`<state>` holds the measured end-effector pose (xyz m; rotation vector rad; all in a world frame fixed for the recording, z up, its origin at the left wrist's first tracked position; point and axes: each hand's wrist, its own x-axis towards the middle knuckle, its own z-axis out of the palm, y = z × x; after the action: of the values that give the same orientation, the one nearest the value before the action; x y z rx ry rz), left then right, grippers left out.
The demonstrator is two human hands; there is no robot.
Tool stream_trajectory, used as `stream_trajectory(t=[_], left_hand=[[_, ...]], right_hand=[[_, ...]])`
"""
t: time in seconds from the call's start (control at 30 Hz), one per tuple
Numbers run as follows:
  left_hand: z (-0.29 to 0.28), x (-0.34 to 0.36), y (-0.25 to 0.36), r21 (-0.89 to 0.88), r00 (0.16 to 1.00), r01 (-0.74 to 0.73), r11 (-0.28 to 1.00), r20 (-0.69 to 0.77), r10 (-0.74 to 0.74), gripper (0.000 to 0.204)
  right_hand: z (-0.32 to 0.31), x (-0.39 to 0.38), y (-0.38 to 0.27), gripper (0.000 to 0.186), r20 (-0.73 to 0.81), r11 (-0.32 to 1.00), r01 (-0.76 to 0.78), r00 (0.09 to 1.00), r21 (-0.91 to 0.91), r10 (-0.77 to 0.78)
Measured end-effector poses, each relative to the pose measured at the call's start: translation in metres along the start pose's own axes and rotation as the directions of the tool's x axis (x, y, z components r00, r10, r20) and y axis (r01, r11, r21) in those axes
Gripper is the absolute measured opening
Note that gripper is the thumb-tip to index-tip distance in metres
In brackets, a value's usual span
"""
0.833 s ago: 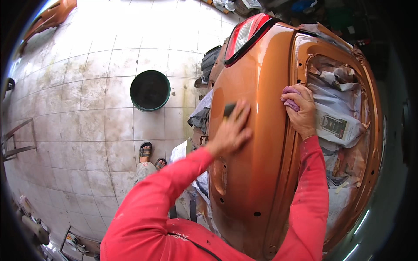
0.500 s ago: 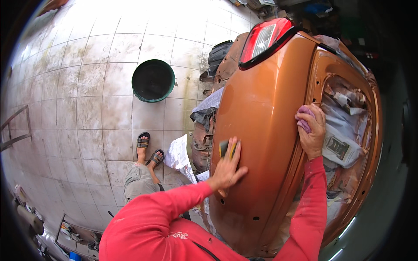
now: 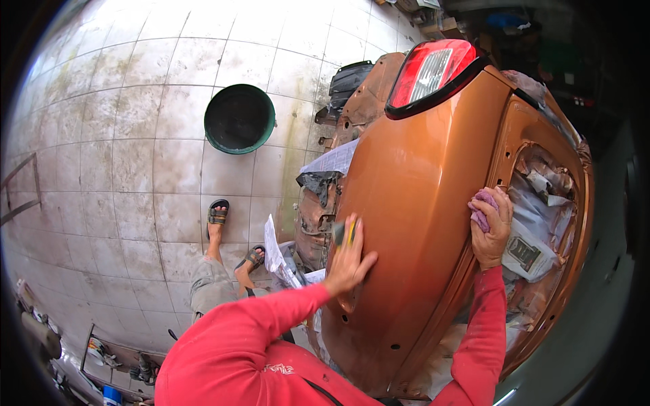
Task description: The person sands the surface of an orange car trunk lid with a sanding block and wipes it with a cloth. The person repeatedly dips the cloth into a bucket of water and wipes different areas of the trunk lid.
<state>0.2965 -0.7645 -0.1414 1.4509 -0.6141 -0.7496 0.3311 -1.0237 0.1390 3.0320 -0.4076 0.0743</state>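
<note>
My L hand (image 3: 348,262) is flat, thumb spread, over the dark pad (image 3: 338,234) at its 11 o'clock on the orange panel (image 3: 423,216), prob light, stiffish, best held across its back; R hand (image 3: 495,233), 2-3 o'clock, bunches soft-looking purple cloth (image 3: 482,208).

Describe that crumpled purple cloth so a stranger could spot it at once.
Find the glossy orange car body. Along the left edge of its pale crinkled sheeting, the person's bare right hand holds the cloth. It alone is purple among orange bodywork and pale sheeting.
</note>
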Motion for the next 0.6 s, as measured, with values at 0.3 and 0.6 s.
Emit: stream_trajectory(t=[0.3, 0.6], left_hand=[[-0.018, 0.233, -0.081, 0.291, 0.932, -0.149, 0.945, -0.278, 0.233, 0.037], [0.004, 0.002, -0.026, -0.134, 0.983, 0.165, 0.977, -0.052, -0.173, 0.097]], right_hand=[[0.002, 0.02, -0.005, 0.027, 0.02, 0.998, 0.06, 0.998, 0.012, -0.06], [-0.004, -0.002, 0.001, 0.029, 0.042, 0.999, 0.0, 0.999, -0.036, 0.002]])
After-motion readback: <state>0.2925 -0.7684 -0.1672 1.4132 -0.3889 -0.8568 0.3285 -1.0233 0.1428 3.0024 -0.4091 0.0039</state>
